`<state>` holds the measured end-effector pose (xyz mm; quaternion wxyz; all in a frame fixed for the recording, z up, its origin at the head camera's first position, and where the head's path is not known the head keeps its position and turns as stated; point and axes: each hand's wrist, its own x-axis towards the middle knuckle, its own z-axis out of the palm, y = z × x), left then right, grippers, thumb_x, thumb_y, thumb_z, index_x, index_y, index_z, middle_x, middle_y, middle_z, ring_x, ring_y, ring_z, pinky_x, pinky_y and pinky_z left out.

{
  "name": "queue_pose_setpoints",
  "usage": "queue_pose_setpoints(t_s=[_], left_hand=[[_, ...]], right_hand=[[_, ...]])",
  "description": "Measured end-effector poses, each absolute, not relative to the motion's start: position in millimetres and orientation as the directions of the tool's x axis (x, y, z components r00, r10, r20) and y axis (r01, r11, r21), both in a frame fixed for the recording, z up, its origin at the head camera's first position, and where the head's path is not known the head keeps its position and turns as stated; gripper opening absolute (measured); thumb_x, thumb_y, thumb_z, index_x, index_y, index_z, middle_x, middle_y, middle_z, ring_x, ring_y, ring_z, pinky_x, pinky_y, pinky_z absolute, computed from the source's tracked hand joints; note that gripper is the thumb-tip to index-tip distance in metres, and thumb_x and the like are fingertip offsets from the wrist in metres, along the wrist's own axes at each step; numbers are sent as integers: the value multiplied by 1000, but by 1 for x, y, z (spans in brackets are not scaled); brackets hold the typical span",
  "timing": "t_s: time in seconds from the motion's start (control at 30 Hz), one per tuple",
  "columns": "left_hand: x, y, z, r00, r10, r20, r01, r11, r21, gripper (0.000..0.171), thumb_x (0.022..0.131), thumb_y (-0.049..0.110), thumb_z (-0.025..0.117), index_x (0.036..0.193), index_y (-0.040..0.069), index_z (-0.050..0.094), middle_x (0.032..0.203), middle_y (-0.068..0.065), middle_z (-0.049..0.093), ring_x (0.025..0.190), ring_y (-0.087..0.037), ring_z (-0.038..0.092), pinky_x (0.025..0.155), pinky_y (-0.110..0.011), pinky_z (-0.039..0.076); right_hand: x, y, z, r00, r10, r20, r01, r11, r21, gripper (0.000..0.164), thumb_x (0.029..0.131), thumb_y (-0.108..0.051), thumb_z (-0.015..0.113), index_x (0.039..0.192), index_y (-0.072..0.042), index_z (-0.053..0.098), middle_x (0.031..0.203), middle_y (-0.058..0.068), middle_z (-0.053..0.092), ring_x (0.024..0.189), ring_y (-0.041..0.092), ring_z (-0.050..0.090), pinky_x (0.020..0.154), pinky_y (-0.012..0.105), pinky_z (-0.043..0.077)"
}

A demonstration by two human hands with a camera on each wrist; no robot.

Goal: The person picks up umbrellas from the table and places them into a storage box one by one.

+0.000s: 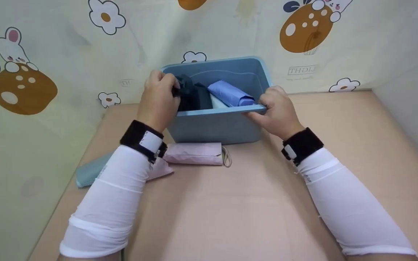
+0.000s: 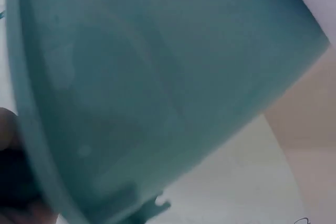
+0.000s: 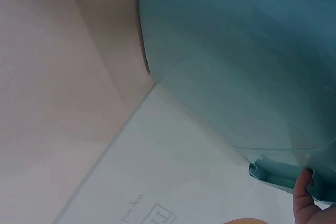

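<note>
A blue-grey plastic bin (image 1: 214,127) stands at the back of the table, tipped slightly. My right hand (image 1: 278,110) grips its near right rim corner; a finger (image 3: 303,195) shows by the bin's side handle in the right wrist view. At the near left corner my left hand (image 1: 160,98) pinches dark fabric, seemingly a dark folded umbrella (image 1: 198,96), still inside the bin. Beside that lies a blue folded umbrella (image 1: 230,93), over something pale (image 1: 217,102). In the left wrist view the bin's wall (image 2: 157,77) hides most of the left hand.
In front of the bin lies a pink folded umbrella (image 1: 194,154) with a cord loop. A teal roll (image 1: 94,170) and another pink piece (image 1: 160,170) are partly behind my left forearm. A patterned wall covering (image 1: 67,72) rises directly behind the bin.
</note>
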<state>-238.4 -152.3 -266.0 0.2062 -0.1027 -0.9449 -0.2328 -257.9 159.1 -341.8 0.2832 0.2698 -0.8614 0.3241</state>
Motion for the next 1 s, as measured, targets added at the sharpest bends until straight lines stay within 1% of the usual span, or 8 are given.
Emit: queue_pose_setpoints(t_s=[0.1, 0.23, 0.33, 0.43, 0.6, 0.83, 0.9, 1.0], left_hand=[[-250, -147, -271, -931, 103, 351, 255, 870, 422, 13, 96, 0, 62, 109, 3, 65, 118, -15, 50, 115, -33, 51, 98, -43, 51], [-258, -148, -271, -984, 131, 119, 170, 888, 428, 19, 104, 18, 58, 116, 3, 58, 131, -16, 43, 116, -32, 50, 99, -45, 49], [-260, -149, -268, -984, 177, -19, 156, 908, 388, 34, 108, 34, 52, 121, 3, 58, 144, -19, 41, 116, -31, 55, 101, -46, 50], [-261, -149, -267, -975, 212, -61, 178, 921, 347, 42, 109, 38, 48, 128, 3, 62, 153, -21, 42, 121, -32, 59, 108, -48, 49], [-258, -149, -270, -976, 218, 17, 210, 913, 350, 44, 109, 40, 50, 133, 7, 65, 147, -15, 53, 126, -30, 59, 112, -48, 47], [-240, -149, -290, -932, 242, 270, 320, 900, 297, 44, 108, 49, 50, 116, 12, 72, 124, -8, 69, 108, -27, 66, 95, -47, 55], [-234, -149, -297, -900, 271, 341, 365, 897, 249, 45, 107, 51, 50, 116, 12, 73, 123, -8, 71, 109, -29, 68, 94, -49, 55], [-221, -149, -305, -857, 326, 400, 425, 886, 188, 47, 104, 50, 59, 128, 12, 71, 133, -10, 70, 124, -31, 65, 105, -52, 50]], right_hand=[[-258, 159, -343, -699, -278, 659, -645, 642, -414, 54, 86, -31, 86, 60, -6, 46, 65, 8, 43, 83, 35, 50, 73, 38, 34], [-258, 159, -344, -696, -275, 663, -645, 645, -409, 54, 85, -30, 87, 60, -5, 47, 66, 9, 44, 83, 35, 50, 72, 39, 34], [-257, 159, -343, -704, -272, 656, -638, 649, -414, 53, 84, -29, 88, 60, -5, 47, 66, 8, 44, 84, 34, 50, 72, 38, 33], [-257, 158, -341, -709, -277, 648, -633, 654, -414, 53, 85, -29, 87, 60, -5, 47, 66, 9, 43, 84, 34, 50, 72, 38, 33], [-256, 158, -338, -706, -277, 652, -635, 656, -408, 53, 85, -27, 87, 60, -4, 47, 66, 9, 43, 83, 35, 49, 72, 39, 33], [-258, 158, -342, -689, -278, 670, -650, 646, -400, 53, 84, -28, 87, 60, -5, 45, 65, 7, 41, 81, 35, 48, 73, 39, 33], [-258, 159, -343, -681, -280, 677, -658, 640, -397, 54, 84, -28, 88, 60, -5, 45, 65, 6, 40, 81, 35, 48, 74, 39, 33], [-258, 159, -343, -675, -281, 682, -662, 638, -393, 54, 84, -29, 88, 60, -6, 45, 65, 5, 40, 80, 34, 48, 73, 38, 33]])
